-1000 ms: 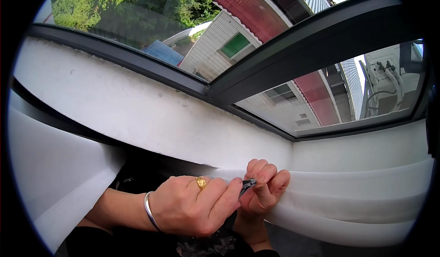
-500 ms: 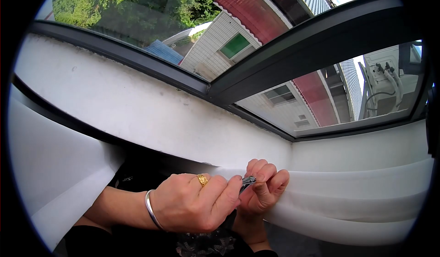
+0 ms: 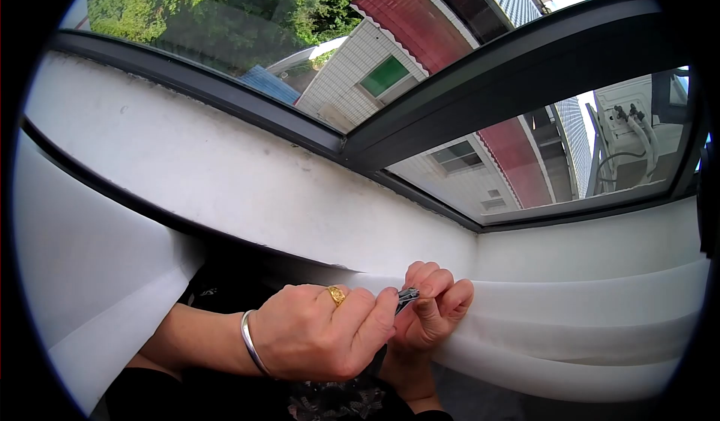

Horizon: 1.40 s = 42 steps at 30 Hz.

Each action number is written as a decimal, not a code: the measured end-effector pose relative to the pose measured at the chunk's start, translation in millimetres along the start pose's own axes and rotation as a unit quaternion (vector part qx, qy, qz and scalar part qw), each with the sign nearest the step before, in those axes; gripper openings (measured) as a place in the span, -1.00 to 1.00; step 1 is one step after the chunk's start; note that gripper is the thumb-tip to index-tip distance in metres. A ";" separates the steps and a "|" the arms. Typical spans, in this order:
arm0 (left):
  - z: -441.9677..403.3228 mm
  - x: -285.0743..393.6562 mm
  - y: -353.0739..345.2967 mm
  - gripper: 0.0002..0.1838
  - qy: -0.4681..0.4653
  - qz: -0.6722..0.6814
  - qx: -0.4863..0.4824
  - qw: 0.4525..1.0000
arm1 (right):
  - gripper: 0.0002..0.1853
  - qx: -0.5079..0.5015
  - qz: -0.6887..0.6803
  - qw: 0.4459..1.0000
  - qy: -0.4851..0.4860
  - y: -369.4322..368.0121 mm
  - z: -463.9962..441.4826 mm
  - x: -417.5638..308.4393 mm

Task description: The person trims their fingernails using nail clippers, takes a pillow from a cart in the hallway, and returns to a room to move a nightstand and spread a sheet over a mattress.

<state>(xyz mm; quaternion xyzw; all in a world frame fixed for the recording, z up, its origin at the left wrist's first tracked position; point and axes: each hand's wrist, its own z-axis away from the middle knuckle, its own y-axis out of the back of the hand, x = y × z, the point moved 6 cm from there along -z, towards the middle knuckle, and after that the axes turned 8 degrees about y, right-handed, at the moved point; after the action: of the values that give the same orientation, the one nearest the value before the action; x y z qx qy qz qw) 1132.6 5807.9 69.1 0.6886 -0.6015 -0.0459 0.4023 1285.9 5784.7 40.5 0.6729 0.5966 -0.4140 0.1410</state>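
Note:
My left hand [image 3: 319,331] comes in from the left, with a gold ring [image 3: 336,295] on one finger and a silver bangle [image 3: 250,343] at the wrist. Its fingers are closed around a small metal nail clipper [image 3: 406,296], mostly covered by the hand. The clipper's end touches the fingertips of my right hand [image 3: 436,308]. That hand is turned palm side towards me, its fingers curled in and the thumb bent against them. Exactly which nail meets the jaws cannot be made out.
Behind the hands runs a white window sill [image 3: 247,196] below a dark window frame [image 3: 352,151]. White curtain [image 3: 570,323] hangs to the right, and more white curtain [image 3: 90,271] to the left. Outside are trees and a tiled building.
My left hand has shifted very slightly to the right. The right hand and the nail clipper are nearly where they were.

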 end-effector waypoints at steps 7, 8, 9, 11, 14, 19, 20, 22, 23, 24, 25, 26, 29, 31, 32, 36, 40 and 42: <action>-0.6 1.5 0.8 -0.71 -0.002 -0.012 0.004 1.000 | -0.57 -0.005 0.018 1.000 0.012 1.7 -0.2 -2.9; -0.8 1.7 0.8 -0.71 -0.004 -0.013 0.003 1.000 | -0.57 -0.005 0.018 1.000 0.012 2.0 -0.2 -3.2; -1.1 1.9 0.8 -0.71 -0.005 -0.015 0.002 1.000 | -0.56 -0.005 0.020 1.000 0.012 2.3 -0.2 -3.4; -2.8 1.0 1.5 -0.71 -0.011 -0.006 0.002 1.000 | -0.56 -0.005 0.021 1.000 0.011 2.7 -0.3 -3.6; -3.9 0.9 1.5 -0.72 -0.018 0.004 0.002 1.000 | -0.56 -0.003 0.021 1.000 0.009 3.4 -0.4 -3.6; -3.9 0.0 -1.6 -0.72 -0.018 0.011 0.003 1.000 | -0.56 -0.004 0.026 1.000 0.003 5.3 -0.3 -2.9; -4.2 -0.3 -1.7 -0.72 -0.021 0.013 0.004 1.000 | -0.56 -0.004 0.026 1.000 0.003 5.4 -0.1 -2.9; -4.4 0.0 -2.0 -0.73 -0.023 0.014 0.005 1.000 | -0.56 0.001 0.028 1.000 0.001 6.2 0.0 -2.7; -4.2 0.4 -2.6 -0.73 -0.021 0.002 0.004 1.000 | -0.56 0.001 0.028 1.000 0.001 6.7 -0.1 -2.5; -4.1 0.5 -3.0 -0.73 -0.019 -0.010 0.003 1.000 | -0.56 0.000 0.030 1.000 0.003 7.0 -0.3 -2.6; -4.3 0.6 -3.3 -0.73 -0.019 -0.010 0.003 1.000 | -0.56 -0.002 0.032 0.999 0.005 7.2 -0.5 -2.5; -4.4 0.5 -3.8 -0.73 -0.019 -0.011 0.002 1.000 | -0.56 -0.002 0.032 0.999 0.005 7.2 -0.7 -2.5; -4.8 0.2 -4.7 -0.73 -0.021 -0.015 0.001 1.000 | -0.56 -0.001 0.041 0.999 0.006 6.2 -1.1 -2.8; -5.5 -0.3 -4.9 -0.74 -0.023 -0.018 0.002 1.000 | -0.56 0.003 0.040 0.999 0.004 5.9 -1.4 -2.6; -6.3 -0.1 -4.5 -0.74 -0.032 -0.015 0.005 0.999 | -0.56 0.003 0.040 0.999 0.004 6.1 -1.4 -2.4; -6.7 1.1 -5.3 -0.74 -0.045 -0.022 0.007 0.999 | -0.56 0.009 0.044 0.999 0.003 7.5 -0.9 -1.8; -6.4 1.3 -5.6 -0.74 -0.046 -0.028 0.009 0.999 | -0.56 0.016 0.050 0.999 0.003 7.7 -0.3 -1.4; -6.4 1.7 -5.8 -0.74 -0.049 -0.035 0.008 0.998 | -0.55 0.017 0.050 0.999 0.002 8.8 0.3 -0.9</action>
<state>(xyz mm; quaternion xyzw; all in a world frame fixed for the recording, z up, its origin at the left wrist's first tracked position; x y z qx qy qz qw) 1141.2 5809.4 70.6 0.7093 -0.5966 -0.0884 0.3649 1293.9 5781.7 38.3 0.7051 0.5555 -0.4150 0.1485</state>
